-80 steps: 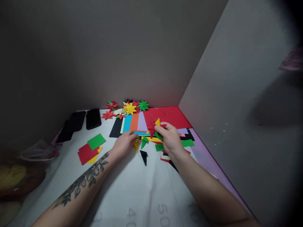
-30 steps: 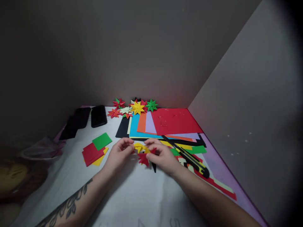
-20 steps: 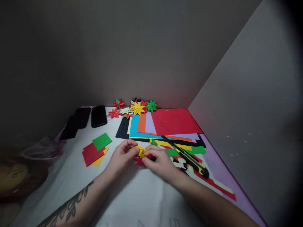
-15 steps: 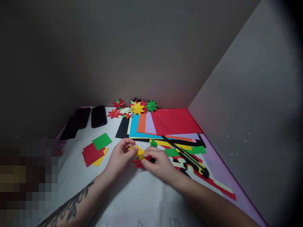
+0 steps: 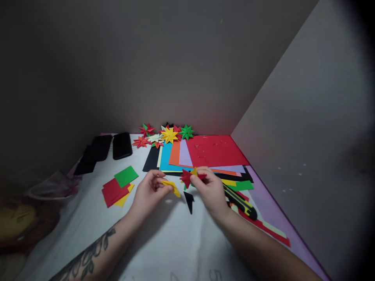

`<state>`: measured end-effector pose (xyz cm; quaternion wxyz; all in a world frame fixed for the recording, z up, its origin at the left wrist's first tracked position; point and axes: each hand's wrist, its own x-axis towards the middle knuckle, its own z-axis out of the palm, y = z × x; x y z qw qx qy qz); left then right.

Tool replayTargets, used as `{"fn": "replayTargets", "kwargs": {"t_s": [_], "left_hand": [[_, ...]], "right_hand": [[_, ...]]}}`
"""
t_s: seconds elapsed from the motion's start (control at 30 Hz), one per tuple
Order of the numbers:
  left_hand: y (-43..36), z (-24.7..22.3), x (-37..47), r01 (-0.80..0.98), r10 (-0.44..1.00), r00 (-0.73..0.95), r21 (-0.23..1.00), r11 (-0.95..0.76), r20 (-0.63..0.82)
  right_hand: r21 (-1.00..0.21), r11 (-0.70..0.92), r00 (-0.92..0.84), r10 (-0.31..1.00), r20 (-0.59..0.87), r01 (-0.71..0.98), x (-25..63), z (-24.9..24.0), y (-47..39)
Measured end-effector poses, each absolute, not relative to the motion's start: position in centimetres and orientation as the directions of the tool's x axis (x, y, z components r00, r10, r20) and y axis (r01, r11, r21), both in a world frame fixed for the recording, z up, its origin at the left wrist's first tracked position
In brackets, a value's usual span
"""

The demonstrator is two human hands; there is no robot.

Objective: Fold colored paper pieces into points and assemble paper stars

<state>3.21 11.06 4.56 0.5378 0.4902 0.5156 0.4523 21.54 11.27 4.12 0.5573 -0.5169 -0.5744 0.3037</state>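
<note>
Between the thumb and fingers of my left hand (image 5: pixel 150 192) is a small yellow folded paper piece (image 5: pixel 172 187). My right hand (image 5: pixel 209 191) pinches a red and yellow folded paper star (image 5: pixel 187 177), raised over the table. A gap separates the star from the yellow piece. On the white table surface between my hands lies a black folded paper piece (image 5: pixel 189 201). A bit of green paper shows just below the star, partly hidden by it. Left of my left hand are red paper squares (image 5: pixel 113 193), with a green square (image 5: pixel 125 176) overlapping them and a yellow one beneath.
Finished paper stars (image 5: pixel 169 135) cluster at the back by the wall. Coloured sheets (image 5: pixel 216 150) are stacked at the back right. A black and yellow box cutter (image 5: pixel 241 203) lies among paper strips behind my right forearm. Two dark phone-like objects (image 5: pixel 122 145) rest at the back left.
My hands have moved apart. The red and yellow star went up and to the right in my right hand, while the yellow piece stayed in my left. The black piece is now uncovered.
</note>
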Motion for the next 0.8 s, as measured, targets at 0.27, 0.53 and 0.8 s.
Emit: {"fn": "replayTargets", "kwargs": {"t_s": [0.27, 0.53, 0.8], "left_hand": [[10.3, 4.8, 4.5, 0.059, 0.989, 0.058, 0.989, 0.135, -0.138], [10.3, 4.8, 4.5, 0.056, 0.985, 0.069, 0.986, 0.155, -0.159], [10.5, 4.8, 4.5, 0.027, 0.977, 0.102, 0.982, 0.184, -0.186]], "right_hand": [[-0.929, 0.282, 0.095, 0.945, 0.312, 0.239, 20.7, 3.1, 10.9], [-0.918, 0.29, 0.102, 0.94, 0.327, 0.271, 20.7, 3.3, 10.9], [-0.918, 0.3, 0.067, 0.943, 0.327, 0.258, 20.5, 3.2, 10.7]]}}
